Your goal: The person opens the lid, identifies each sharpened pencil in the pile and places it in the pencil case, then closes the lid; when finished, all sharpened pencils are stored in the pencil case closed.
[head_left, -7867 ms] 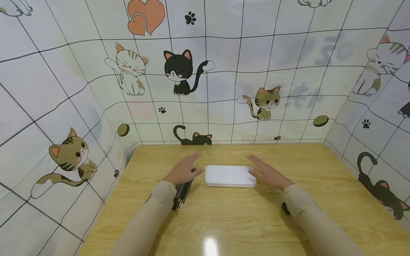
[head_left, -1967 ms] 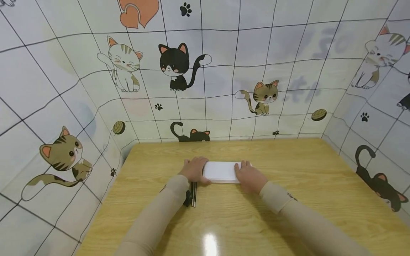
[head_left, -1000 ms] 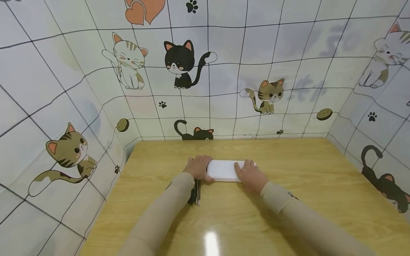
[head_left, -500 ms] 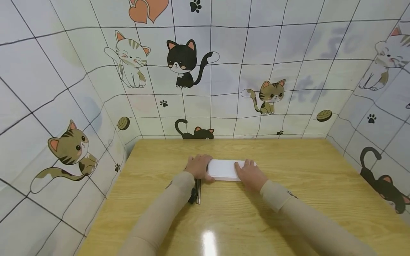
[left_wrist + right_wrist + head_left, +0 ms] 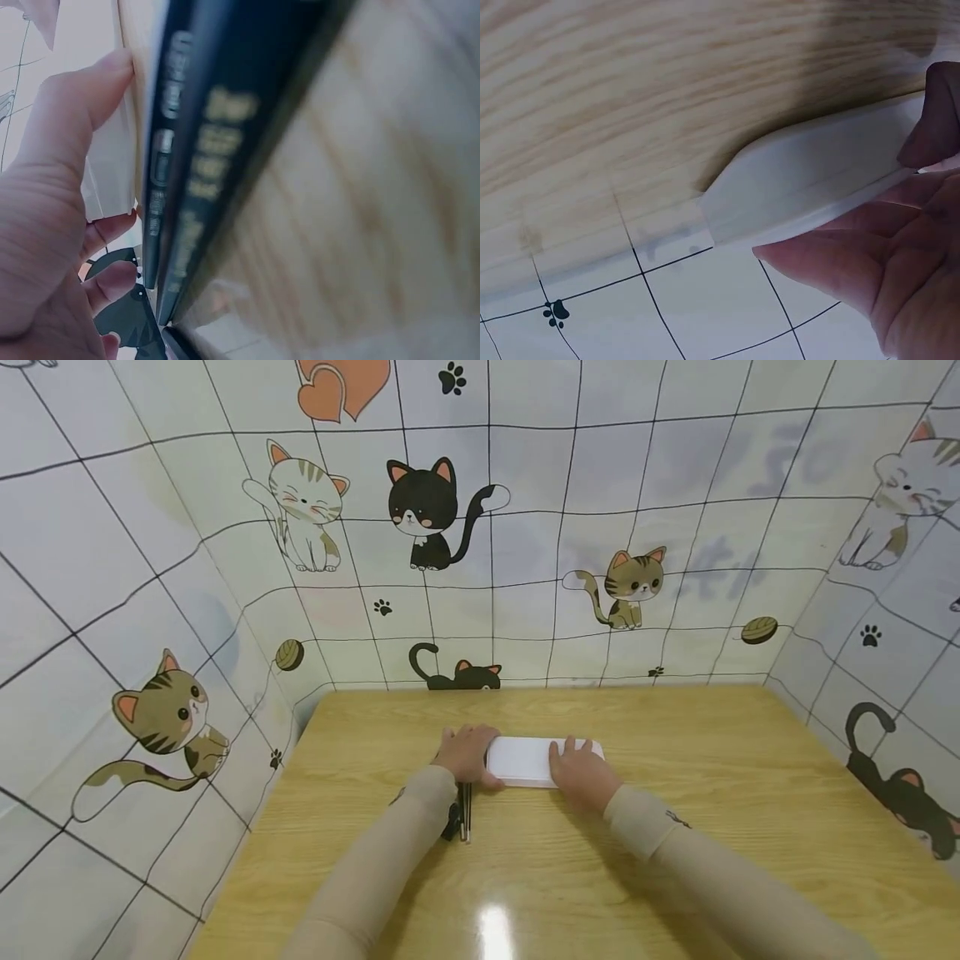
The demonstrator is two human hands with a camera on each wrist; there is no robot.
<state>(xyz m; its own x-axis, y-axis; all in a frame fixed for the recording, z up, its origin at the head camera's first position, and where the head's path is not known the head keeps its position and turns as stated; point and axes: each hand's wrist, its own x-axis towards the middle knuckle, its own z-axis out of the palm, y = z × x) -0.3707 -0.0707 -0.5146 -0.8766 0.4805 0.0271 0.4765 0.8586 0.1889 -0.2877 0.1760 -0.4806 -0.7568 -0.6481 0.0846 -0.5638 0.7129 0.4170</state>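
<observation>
A flat white case (image 5: 521, 762) with rounded corners lies on the wooden table. My left hand (image 5: 467, 753) grips its left end, thumb along the near side and other fingers round the far corner. My right hand (image 5: 585, 774) holds the right part from above, fingers over the top. In the right wrist view, the case's rounded end (image 5: 795, 176) juts out past the fingers. Dark pencils (image 5: 465, 814) lie under my left wrist, partly hidden by it. Two of these pencils (image 5: 202, 157), with printed lettering, run beside the case in the left wrist view.
The wooden table (image 5: 637, 893) spreads around the case on all sides. Behind it and to both sides stand walls (image 5: 525, 543) covered with a cat-and-grid print. A bright light reflection shows near the front.
Earlier both hands hovered apart beside the case; now they hold it. The pencils, first slanting and spread, lie straighter and closer to it. Over the last second the hands have barely moved.
</observation>
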